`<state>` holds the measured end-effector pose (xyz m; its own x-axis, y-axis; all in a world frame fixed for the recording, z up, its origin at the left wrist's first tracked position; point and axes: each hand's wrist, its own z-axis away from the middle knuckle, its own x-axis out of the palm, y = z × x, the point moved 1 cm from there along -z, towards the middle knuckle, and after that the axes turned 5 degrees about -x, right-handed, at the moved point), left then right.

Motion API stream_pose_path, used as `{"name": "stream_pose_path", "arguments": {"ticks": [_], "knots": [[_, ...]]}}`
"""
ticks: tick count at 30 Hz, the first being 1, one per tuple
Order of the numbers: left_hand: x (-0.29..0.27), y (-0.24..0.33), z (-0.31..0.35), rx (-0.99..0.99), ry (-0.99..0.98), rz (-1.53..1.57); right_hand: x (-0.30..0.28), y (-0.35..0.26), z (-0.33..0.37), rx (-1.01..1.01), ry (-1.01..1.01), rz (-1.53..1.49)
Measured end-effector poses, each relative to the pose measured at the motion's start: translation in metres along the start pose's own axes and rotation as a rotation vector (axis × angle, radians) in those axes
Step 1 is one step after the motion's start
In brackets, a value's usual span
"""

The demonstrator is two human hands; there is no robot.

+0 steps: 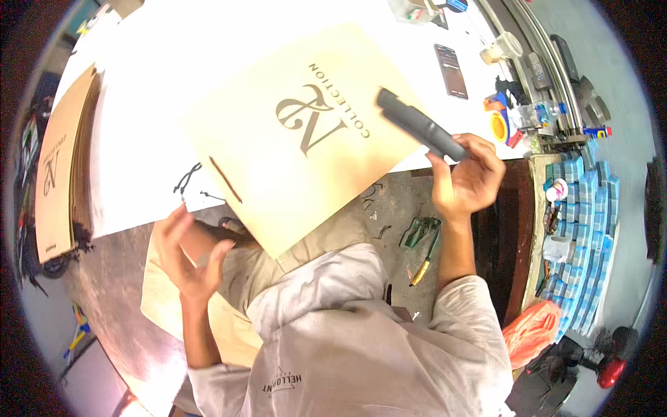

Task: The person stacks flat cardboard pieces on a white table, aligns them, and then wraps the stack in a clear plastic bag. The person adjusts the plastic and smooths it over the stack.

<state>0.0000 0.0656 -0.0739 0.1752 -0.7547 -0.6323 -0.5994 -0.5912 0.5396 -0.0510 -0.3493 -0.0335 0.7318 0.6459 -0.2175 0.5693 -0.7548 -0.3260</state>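
A brown paper bag with dark printing lies flat and slanted on the white tabletop, its near corner jutting over my lap. A dark cord runs along its left edge. Thin knotted black cord ends show beside that edge. My left hand is open, fingers apart, just below these ends; nothing shows in it. Above the bag's right edge, my right hand grips one end of a long, narrow black tool shaped like a stapler. It is slightly blurred, so its exact kind is unclear.
A stack of similar brown bags stands at the table's left. To the right are a phone, an orange-and-blue tape dispenser and metal rails. Blue packs and an orange plastic bag sit beyond my right arm.
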Motion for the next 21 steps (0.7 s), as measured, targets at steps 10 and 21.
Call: {"name": "stream_pose_path", "arguments": {"ticks": [10, 21], "knots": [[0.059, 0.014, 0.103, -0.754, 0.016, 0.304, -0.156, 0.164, 0.091, 0.298, -0.486, 1.041], [0.114, 0.021, 0.022, -1.035, 0.151, 0.414, -0.024, 0.120, 0.044, 0.449, -0.755, 0.713]]}}
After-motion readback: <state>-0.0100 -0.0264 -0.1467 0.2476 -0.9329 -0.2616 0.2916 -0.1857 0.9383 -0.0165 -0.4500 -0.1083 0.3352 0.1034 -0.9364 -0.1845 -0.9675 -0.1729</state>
